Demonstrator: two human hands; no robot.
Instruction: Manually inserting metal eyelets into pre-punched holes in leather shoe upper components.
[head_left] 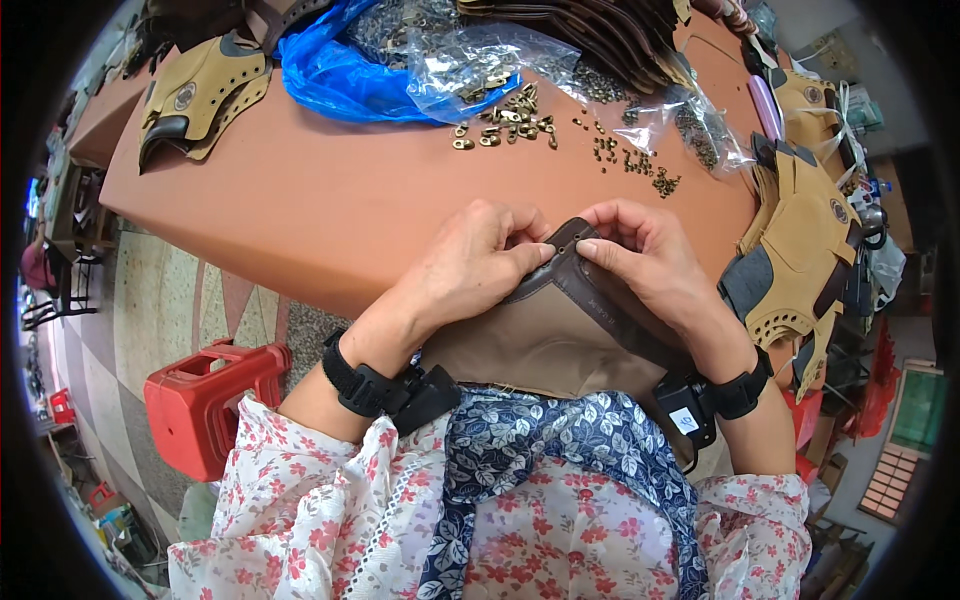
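Observation:
A dark brown leather shoe upper with a tan-grey lining is stretched between my hands at the table's front edge. Small holes show along its dark top edge. My left hand pinches that edge between thumb and fingers on the left side. On the other side, my right hand grips the edge with the thumb pressed on top, close to a hole. The tips of several fingers are hidden behind the leather. Beyond my hands lie loose brass-coloured metal lace loops and a scatter of tiny brass rivets.
Blue and clear plastic bags with metal parts lie at the back of the brown table. Stacked dark leather pieces sit behind them. Tan uppers lie at left and right. A red stool stands at left.

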